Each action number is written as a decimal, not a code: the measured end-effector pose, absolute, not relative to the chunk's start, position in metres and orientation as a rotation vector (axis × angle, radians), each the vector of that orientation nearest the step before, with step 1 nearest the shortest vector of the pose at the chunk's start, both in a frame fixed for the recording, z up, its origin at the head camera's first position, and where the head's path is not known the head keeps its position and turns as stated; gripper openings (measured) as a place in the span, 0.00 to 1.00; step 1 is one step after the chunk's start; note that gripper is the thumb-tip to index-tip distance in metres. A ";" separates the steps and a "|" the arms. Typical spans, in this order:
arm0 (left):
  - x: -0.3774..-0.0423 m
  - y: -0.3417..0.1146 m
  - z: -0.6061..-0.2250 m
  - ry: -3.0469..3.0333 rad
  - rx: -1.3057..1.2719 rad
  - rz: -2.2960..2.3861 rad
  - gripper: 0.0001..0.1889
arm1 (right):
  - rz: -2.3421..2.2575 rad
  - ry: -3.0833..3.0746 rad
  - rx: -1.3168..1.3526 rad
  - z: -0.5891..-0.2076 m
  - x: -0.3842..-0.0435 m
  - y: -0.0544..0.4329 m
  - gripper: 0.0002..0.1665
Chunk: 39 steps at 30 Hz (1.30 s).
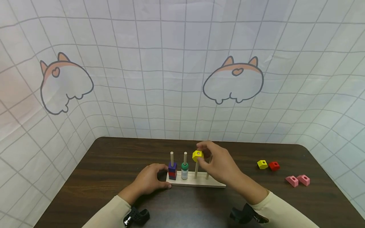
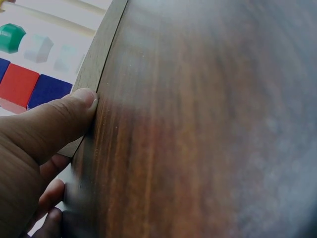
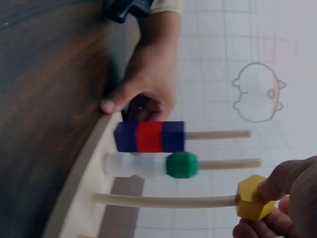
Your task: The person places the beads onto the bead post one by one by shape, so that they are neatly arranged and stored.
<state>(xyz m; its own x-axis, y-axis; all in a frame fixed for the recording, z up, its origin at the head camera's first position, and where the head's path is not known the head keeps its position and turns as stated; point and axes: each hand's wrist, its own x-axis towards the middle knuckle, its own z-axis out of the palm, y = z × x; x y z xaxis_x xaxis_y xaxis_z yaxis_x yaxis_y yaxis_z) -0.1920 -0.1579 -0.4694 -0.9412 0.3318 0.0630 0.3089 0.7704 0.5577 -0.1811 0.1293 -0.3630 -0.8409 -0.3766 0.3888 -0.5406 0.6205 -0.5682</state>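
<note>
A pale wooden peg board [image 1: 196, 181] with upright pegs stands on the dark table. My left hand [image 1: 150, 179] grips its left end, the thumb [image 2: 81, 99] against the front edge. My right hand [image 1: 219, 160] pinches a yellow faceted bead [image 1: 197, 155] at the top of the third peg [image 3: 163, 201]; the peg's tip shows at the bead's hole in the head view. The first peg carries blue cubes with a red cube [image 3: 148, 137] between them. On the second peg, a green bead [image 3: 182, 165] sits above white ones. My right hand partly covers the fourth peg [image 1: 207, 175].
To the right on the table lie a yellow block [image 1: 262, 164] and a red block [image 1: 274, 166]. Nearer the right edge are two pink angled blocks [image 1: 292, 181]. A white gridded curtain [image 1: 176, 79] hangs behind the table's far edge.
</note>
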 end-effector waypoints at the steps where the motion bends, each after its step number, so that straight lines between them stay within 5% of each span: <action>1: -0.192 -0.158 -0.470 2.918 0.528 0.907 0.33 | 1.047 -2.608 0.742 -0.366 -0.181 0.129 0.28; 27: -0.193 -0.158 -0.472 2.923 0.511 0.901 0.34 | 1.424 -2.503 0.592 -0.425 -0.181 0.128 0.57; 39: -0.193 -0.156 -0.474 2.932 0.512 0.893 0.34 | 1.499 -2.534 0.581 -0.456 -0.183 0.128 0.51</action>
